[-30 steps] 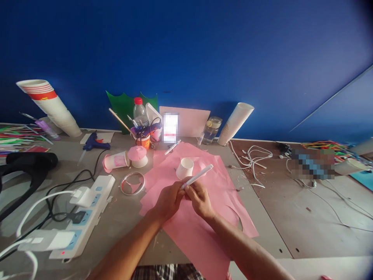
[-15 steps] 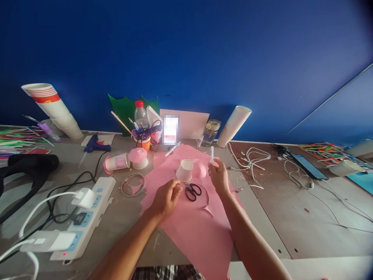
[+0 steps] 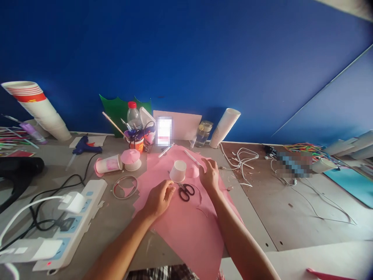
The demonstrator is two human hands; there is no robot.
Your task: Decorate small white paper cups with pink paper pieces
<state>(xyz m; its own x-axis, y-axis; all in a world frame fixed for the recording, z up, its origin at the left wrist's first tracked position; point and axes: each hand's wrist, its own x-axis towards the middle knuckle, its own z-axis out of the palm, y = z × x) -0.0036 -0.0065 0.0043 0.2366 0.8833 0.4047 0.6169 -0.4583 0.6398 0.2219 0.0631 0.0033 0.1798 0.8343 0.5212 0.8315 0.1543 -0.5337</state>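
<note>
My left hand (image 3: 161,197) rests on the pink paper (image 3: 186,233), fingers loosely curled and nothing visible in them. Just beyond its fingertips are black-handled scissors (image 3: 186,192) and a white paper cup (image 3: 178,171) standing upside down. My right hand (image 3: 210,174) is over the right side of the paper, its fingers apart. A white pen (image 3: 191,156) lies slantwise with its near end at those fingers; its whole length seems to show. Between the cup and my right hand sits a small pink domed piece (image 3: 194,171), partly covered by the fingers.
A pink-topped cup (image 3: 132,159), a cup on its side (image 3: 108,165) and a tape ring (image 3: 125,187) are on the left. Nearer stands a power strip (image 3: 72,229) with cables. At the back are a lit phone (image 3: 164,131), a jar (image 3: 204,133) and stacked cups (image 3: 225,128).
The pen, upright in my right hand before, now slants down to the left over the paper, and the fingers have spread. My left hand keeps its place by the scissors. The view has shifted right.
</note>
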